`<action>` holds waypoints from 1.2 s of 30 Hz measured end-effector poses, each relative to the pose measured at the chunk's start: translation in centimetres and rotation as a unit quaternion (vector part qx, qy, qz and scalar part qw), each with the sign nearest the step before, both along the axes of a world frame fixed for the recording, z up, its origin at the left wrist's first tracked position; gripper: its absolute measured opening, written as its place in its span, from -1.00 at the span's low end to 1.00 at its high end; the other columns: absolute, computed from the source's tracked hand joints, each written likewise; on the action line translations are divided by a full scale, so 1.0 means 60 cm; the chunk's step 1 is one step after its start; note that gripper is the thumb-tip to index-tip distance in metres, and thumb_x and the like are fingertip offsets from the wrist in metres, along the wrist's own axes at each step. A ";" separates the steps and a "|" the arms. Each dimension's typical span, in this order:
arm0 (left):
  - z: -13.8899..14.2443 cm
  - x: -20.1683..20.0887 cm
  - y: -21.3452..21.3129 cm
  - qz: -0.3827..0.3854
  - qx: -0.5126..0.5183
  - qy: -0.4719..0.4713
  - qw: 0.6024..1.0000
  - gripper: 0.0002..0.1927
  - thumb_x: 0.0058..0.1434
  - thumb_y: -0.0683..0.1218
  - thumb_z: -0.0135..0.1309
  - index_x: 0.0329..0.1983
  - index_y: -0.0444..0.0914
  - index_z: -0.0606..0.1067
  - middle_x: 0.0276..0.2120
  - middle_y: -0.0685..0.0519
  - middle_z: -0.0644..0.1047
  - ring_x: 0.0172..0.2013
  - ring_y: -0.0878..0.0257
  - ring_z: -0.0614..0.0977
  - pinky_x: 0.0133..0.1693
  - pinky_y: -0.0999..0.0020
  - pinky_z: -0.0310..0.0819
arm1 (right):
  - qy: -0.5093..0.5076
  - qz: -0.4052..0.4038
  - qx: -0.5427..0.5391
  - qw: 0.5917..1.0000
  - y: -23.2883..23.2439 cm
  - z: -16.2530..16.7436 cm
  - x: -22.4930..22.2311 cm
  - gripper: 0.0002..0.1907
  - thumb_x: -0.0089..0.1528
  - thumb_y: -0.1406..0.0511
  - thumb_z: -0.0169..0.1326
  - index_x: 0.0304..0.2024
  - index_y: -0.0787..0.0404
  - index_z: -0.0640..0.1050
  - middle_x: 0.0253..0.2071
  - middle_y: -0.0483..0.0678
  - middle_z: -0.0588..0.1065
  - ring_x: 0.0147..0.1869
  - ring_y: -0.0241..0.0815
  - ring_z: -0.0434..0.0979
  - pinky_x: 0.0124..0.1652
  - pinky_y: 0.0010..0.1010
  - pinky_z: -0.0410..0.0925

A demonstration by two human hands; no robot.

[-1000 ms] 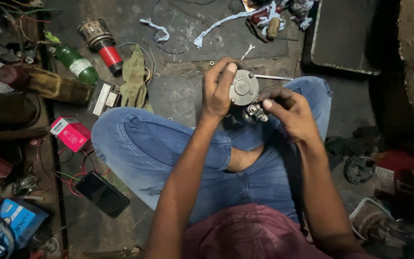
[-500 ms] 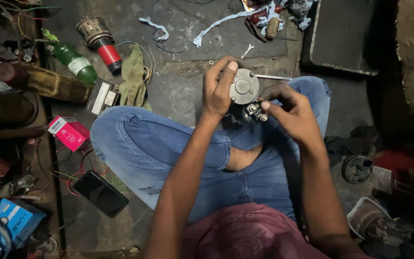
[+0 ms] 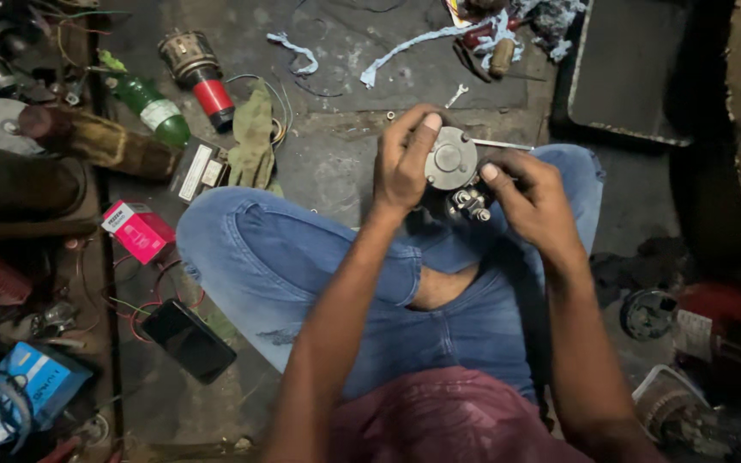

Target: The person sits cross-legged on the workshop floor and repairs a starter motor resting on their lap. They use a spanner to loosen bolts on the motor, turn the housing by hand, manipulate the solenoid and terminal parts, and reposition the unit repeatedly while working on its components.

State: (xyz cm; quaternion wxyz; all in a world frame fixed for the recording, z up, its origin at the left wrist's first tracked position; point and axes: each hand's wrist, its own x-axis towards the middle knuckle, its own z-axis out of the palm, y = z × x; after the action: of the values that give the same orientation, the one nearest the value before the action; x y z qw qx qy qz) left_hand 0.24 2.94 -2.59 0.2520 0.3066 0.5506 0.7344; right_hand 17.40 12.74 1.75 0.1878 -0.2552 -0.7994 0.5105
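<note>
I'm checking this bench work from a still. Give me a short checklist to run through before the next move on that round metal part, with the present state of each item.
1. Left hand has a firm grip on the round metal part: ok, fingers wrap its rim.
2. Right hand is at the part's lower fittings: ok.
3. Part is steadied over the lap: ok, it sits above the crossed jeans.
4. Thin metal rod beside the part is free of the fingers: cannot tell.
5. Small spanner lies within reach on the floor: ok.
6. Fittings are tight: cannot tell, too small and dim.
</note>
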 end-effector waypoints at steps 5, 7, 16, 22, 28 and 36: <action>0.009 -0.003 -0.003 -0.020 0.011 0.010 1.000 -0.64 0.44 0.05 -0.10 -0.21 -0.34 0.52 -0.37 0.04 0.58 -0.28 0.34 0.58 -0.20 0.41 0.46 | -0.051 0.027 -0.033 0.998 0.009 -0.004 0.016 -0.81 0.34 0.32 0.16 -0.08 0.33 0.58 -0.21 -0.09 0.52 -0.16 -0.36 0.47 -0.22 -0.50 0.35; 0.010 -0.004 -0.004 -0.022 0.022 0.017 0.999 -0.63 0.46 0.05 -0.11 -0.22 -0.34 0.52 -0.37 0.03 0.58 -0.27 0.33 0.58 -0.18 0.39 0.46 | -0.052 0.031 -0.029 0.998 0.006 -0.007 0.021 -0.80 0.31 0.33 0.19 -0.07 0.33 0.56 -0.18 -0.11 0.52 -0.11 -0.37 0.47 -0.19 -0.50 0.36; 0.008 -0.004 -0.001 -0.017 0.021 0.018 0.999 -0.63 0.45 0.04 -0.12 -0.24 -0.34 0.52 -0.38 0.04 0.57 -0.29 0.33 0.57 -0.19 0.39 0.44 | 0.023 0.004 0.195 0.981 -0.027 0.019 0.013 -0.80 0.23 0.42 0.28 -0.11 0.33 0.60 -0.19 0.03 0.56 -0.10 -0.17 0.58 -0.09 -0.43 0.39; 0.006 0.000 -0.003 -0.015 0.011 -0.002 1.000 -0.63 0.45 0.05 -0.11 -0.22 -0.33 0.52 -0.38 0.05 0.58 -0.29 0.33 0.57 -0.19 0.40 0.46 | 0.037 -0.047 0.223 0.973 -0.059 0.036 0.009 -0.82 0.27 0.43 0.25 -0.07 0.31 0.63 -0.18 0.04 0.57 -0.12 -0.17 0.58 -0.12 -0.45 0.40; -0.005 0.009 0.003 0.054 -0.030 0.019 0.998 -0.64 0.42 0.06 -0.05 -0.14 -0.34 0.55 -0.36 0.02 0.58 -0.29 0.32 0.58 -0.18 0.40 0.46 | 0.020 -0.032 -0.022 0.999 -0.045 0.024 0.030 -0.78 0.42 0.35 0.02 0.01 0.35 0.60 -0.10 -0.06 0.52 -0.04 -0.29 0.49 -0.04 -0.49 0.35; -0.019 0.017 0.019 0.079 -0.005 0.020 0.997 -0.63 0.42 0.06 -0.03 -0.16 -0.36 0.55 -0.43 -0.02 0.53 -0.35 0.25 0.55 -0.26 0.29 0.42 | 0.032 -0.122 -0.173 0.977 -0.033 -0.029 0.027 -0.88 0.40 0.37 0.13 -0.11 0.35 0.57 -0.20 -0.09 0.48 -0.12 -0.31 0.43 -0.08 -0.47 0.32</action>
State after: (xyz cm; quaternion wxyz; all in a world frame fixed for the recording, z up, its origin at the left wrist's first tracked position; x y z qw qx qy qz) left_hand 1.25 4.08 -3.74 0.1836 0.2755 0.5817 0.7430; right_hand 19.04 10.77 0.02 0.2273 -0.3634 -0.6554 0.6219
